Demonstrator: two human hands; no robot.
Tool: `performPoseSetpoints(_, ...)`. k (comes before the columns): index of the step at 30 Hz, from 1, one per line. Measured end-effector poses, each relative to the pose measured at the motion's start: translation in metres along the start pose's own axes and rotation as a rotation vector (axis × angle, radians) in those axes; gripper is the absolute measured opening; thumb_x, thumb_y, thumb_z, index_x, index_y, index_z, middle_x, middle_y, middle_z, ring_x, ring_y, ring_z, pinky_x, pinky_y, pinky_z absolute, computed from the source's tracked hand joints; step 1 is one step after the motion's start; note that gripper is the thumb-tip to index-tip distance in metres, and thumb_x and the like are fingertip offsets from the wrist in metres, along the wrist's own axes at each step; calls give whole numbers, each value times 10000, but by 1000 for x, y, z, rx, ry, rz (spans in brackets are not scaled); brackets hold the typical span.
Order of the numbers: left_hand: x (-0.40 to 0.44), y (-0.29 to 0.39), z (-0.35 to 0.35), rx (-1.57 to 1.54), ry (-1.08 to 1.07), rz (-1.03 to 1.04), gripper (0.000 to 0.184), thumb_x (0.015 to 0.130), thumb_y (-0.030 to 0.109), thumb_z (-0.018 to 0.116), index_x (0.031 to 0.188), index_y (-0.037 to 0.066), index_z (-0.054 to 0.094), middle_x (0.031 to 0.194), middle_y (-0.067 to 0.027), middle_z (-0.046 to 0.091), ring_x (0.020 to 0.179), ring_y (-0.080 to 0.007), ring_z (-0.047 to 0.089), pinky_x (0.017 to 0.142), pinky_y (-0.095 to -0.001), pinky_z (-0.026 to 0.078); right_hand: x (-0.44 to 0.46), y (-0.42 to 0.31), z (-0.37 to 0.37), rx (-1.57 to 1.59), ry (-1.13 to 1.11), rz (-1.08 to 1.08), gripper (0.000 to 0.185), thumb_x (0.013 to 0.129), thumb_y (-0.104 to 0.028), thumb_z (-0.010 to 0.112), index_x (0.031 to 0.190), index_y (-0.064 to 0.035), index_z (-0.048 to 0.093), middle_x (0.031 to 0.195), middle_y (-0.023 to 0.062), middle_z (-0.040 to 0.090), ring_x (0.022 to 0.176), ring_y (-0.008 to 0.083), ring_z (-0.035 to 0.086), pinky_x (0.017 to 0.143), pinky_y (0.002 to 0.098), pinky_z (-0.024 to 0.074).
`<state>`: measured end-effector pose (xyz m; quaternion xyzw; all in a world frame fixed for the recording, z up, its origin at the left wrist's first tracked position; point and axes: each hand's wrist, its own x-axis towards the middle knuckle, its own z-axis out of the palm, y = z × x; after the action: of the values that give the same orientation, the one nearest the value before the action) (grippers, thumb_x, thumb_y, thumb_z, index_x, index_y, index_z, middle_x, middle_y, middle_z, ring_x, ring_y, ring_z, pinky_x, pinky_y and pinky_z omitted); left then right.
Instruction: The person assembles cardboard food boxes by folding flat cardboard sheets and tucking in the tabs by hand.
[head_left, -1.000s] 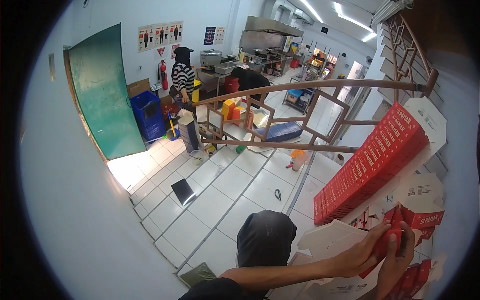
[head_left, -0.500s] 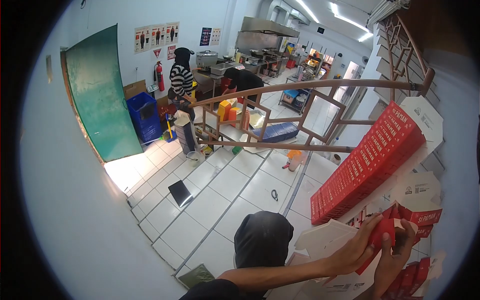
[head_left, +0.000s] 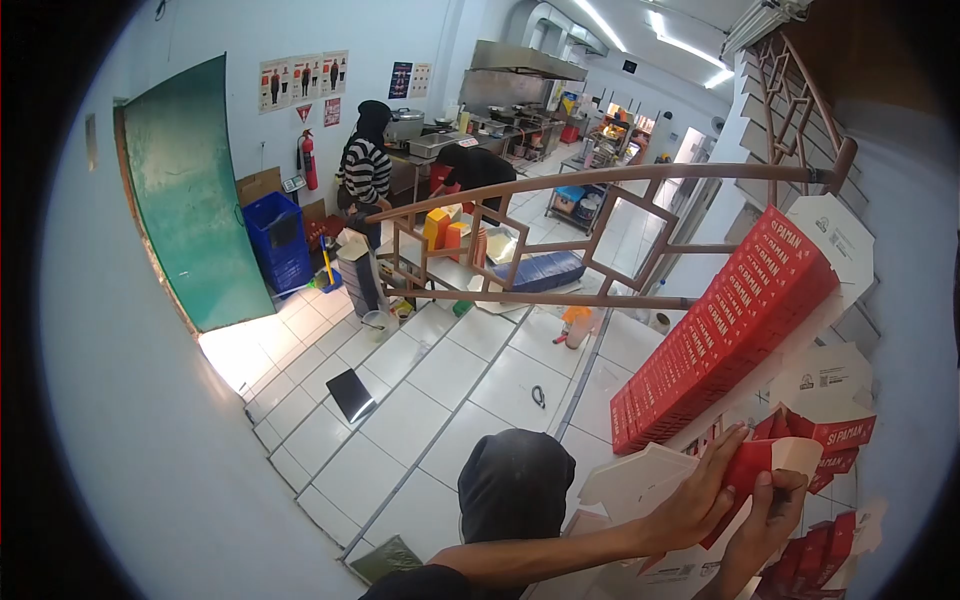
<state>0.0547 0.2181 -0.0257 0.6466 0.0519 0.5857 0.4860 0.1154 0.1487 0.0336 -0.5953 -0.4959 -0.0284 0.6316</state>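
Note:
Between my two hands is a red food box (head_left: 748, 462), part-folded, with a cream inner flap showing at its right side. My left hand (head_left: 705, 500) reaches across from the lower left, its fingers pressed along the box's left side. My right hand (head_left: 768, 515) pinches the box's edge near the cream flap; its fingers are bent. Just behind stands a long stack of nested red boxes (head_left: 725, 335) with white lettering and a raised white flap. Another red box (head_left: 835, 432) lies beside my hands on the right.
More red boxes (head_left: 815, 560) lie at the lower right. A brown railing (head_left: 590, 180) crosses ahead. Below are a tablet-like black panel (head_left: 350, 395) on white tiles, a blue crate (head_left: 275, 240) and two people, one in a striped top (head_left: 365, 170). A dark cloth-covered rounded shape (head_left: 515, 485) is close in front.
My right fingers have shifted on the box, and more of its cream flap now shows. The whole view has moved slightly; both hands stay on the box.

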Motion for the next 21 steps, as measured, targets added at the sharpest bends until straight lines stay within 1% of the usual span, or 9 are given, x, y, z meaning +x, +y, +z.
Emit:
performPoseSetpoints(2,0,1,-1,5,-2,11,692,798,-25,424,1426,-25,135,1455,-240,203,1370,-370,203,1124,-395,162,-1,-2,-4,-8,-41,19,112,894,-99,559,863,-41,468,838,24,469,815,103,449,768,235,374)
performPoseSetpoints(8,1,2,-2,35,-11,20,675,806,-8,417,1423,-32,143,1450,-247,207,1363,-375,216,1118,-400,176,-2,-2,-3,42,5,56,118,887,-97,568,851,-46,467,818,18,470,785,100,440,758,233,369)
performPoseSetpoints(14,2,1,-4,71,-6,31,677,810,3,416,1422,-47,131,1442,-259,212,1350,-390,233,1110,-404,190,-5,-3,-5,-55,-4,89,128,882,-88,587,854,-52,468,818,5,460,780,86,424,742,218,357)
performPoseSetpoints(21,5,3,-6,81,1,53,674,808,-2,414,1420,-54,136,1433,-266,227,1335,-398,254,1105,-407,201,-2,-3,-6,42,-63,88,157,876,-92,601,859,-62,447,827,3,450,783,83,420,741,211,354)
